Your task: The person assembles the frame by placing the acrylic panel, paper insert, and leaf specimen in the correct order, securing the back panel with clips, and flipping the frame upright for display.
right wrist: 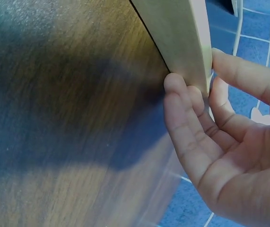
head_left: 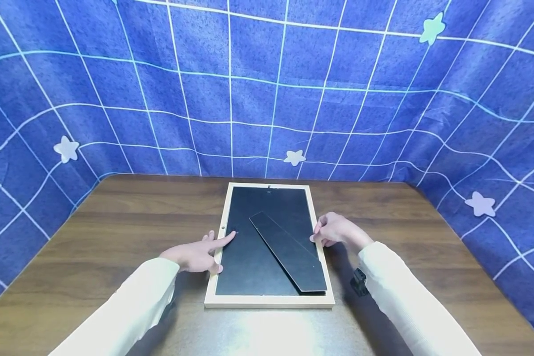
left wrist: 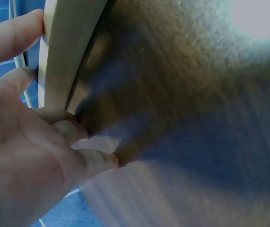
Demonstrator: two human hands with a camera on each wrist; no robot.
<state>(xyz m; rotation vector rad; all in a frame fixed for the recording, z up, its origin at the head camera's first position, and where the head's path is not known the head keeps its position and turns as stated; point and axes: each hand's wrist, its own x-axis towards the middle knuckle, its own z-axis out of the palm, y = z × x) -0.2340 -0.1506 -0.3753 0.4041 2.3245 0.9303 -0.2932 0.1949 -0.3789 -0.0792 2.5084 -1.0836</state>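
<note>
A picture frame [head_left: 269, 299] with a pale wooden rim lies back side up on the table. Its black backing [head_left: 249, 267] carries a black stand leg [head_left: 289, 252], set at a slant across the lower right. My left hand [head_left: 198, 254] holds the left rim: the thumb is on the rim, the index finger reaches onto the backing, and the other fingers are along the outer side in the left wrist view. On the opposite side my right hand [head_left: 335, 230] grips the right rim, thumb above and curled fingers against the outer side [right wrist: 187, 47].
The brown wooden table [head_left: 160, 198] spreads around the frame, with a bright reflection near its front. Behind and at both sides hangs a blue curtain [head_left: 253, 104] with white grid lines and stars. A small black device [head_left: 359, 282] sits under the right wrist.
</note>
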